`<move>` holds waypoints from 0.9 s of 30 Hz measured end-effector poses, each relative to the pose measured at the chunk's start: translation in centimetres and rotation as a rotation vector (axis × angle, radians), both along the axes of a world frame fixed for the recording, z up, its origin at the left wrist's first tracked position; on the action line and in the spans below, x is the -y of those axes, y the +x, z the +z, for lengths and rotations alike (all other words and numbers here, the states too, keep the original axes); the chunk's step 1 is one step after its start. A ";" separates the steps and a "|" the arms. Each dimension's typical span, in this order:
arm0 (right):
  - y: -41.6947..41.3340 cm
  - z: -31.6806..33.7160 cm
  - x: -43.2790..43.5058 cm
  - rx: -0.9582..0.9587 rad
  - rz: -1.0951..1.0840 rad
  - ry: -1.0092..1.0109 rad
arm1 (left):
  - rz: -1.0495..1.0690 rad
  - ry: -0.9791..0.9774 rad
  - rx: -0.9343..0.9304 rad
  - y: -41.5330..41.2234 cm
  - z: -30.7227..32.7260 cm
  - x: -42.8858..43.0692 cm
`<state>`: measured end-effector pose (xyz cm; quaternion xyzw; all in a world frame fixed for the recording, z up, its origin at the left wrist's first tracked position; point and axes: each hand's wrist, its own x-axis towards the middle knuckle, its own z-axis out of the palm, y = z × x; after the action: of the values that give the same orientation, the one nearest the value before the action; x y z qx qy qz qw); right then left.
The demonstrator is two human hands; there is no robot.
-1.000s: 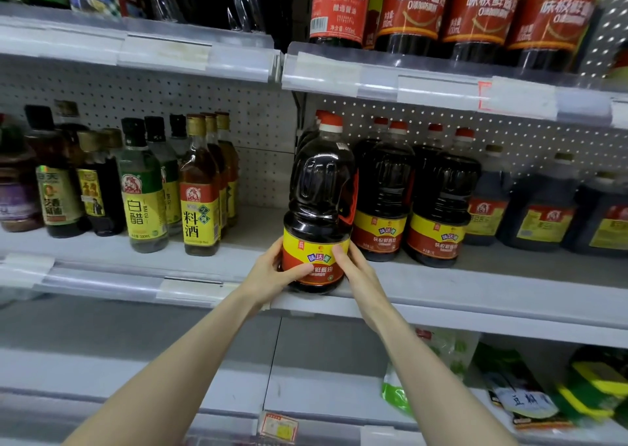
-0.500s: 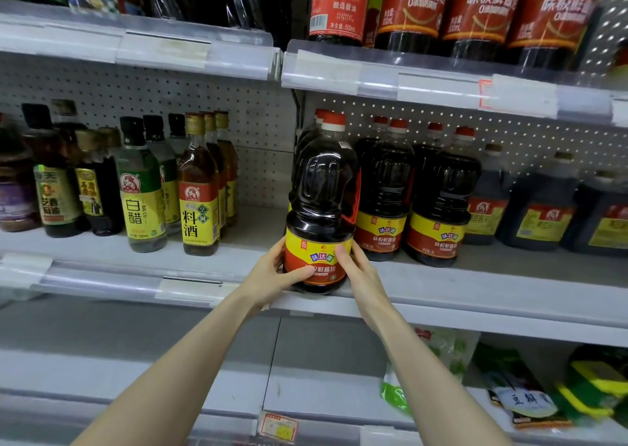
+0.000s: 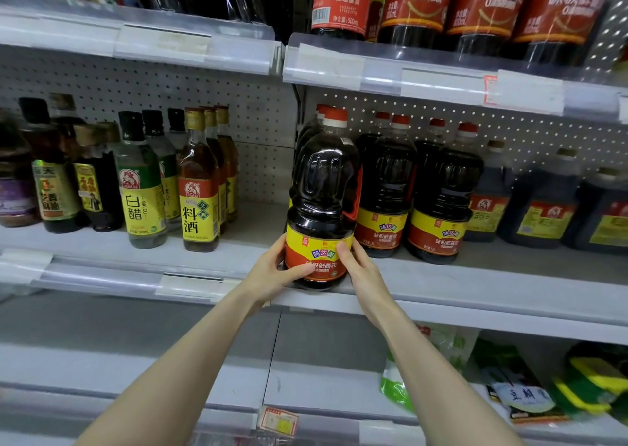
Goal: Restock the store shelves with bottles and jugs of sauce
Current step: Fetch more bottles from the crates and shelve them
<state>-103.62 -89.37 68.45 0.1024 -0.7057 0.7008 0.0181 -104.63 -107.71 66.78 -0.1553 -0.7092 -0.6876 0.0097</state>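
A dark soy sauce jug (image 3: 324, 187) with a red cap and a red-and-yellow label stands upright at the front edge of the middle shelf (image 3: 475, 289). My left hand (image 3: 272, 270) grips the jug's base from the left, thumb across the label. My right hand (image 3: 362, 265) holds the base from the right, thumb on the label. More jugs of the same kind stand behind it, and two further rows (image 3: 441, 204) stand just to its right.
Glass bottles of vinegar (image 3: 141, 190) and cooking wine (image 3: 198, 190) fill the left half of the shelf. Larger dark jugs (image 3: 540, 204) stand at the far right. Sauce bottles (image 3: 418, 4) line the top shelf. Bagged goods (image 3: 516, 388) lie on the lower shelf.
The jug has turned slightly, so its label faces more to the front. Both hands stay on its base.
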 end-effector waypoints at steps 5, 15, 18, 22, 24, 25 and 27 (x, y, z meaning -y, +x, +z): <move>0.1 0.1 -0.1 0.006 -0.012 -0.017 | 0.054 -0.009 0.022 0.1 0.1 -0.3; 0.1 -0.1 -0.2 0.021 0.000 -0.045 | 0.079 0.001 0.031 0.0 0.0 -0.3; 0.3 0.1 -0.2 0.006 0.000 -0.045 | 0.074 -0.005 0.028 0.0 0.1 -0.3; 0.4 0.1 -0.2 0.003 -0.005 -0.038 | 0.083 -0.009 0.035 0.1 0.0 -0.4; 0.4 0.1 -0.2 0.001 -0.009 -0.038 | 0.088 -0.007 0.043 0.1 0.1 -0.4; 0.4 0.2 -0.1 -0.001 -0.009 -0.041 | 0.089 -0.008 0.044 0.2 0.1 -0.4; 0.4 0.2 -0.1 -0.001 -0.010 -0.045 | 0.089 -0.005 0.044 0.2 0.2 -0.4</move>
<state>-103.20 -89.25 68.65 0.0988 -0.6903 0.7163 0.0244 -104.41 -107.30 66.99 -0.1085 -0.7171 -0.6881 0.0241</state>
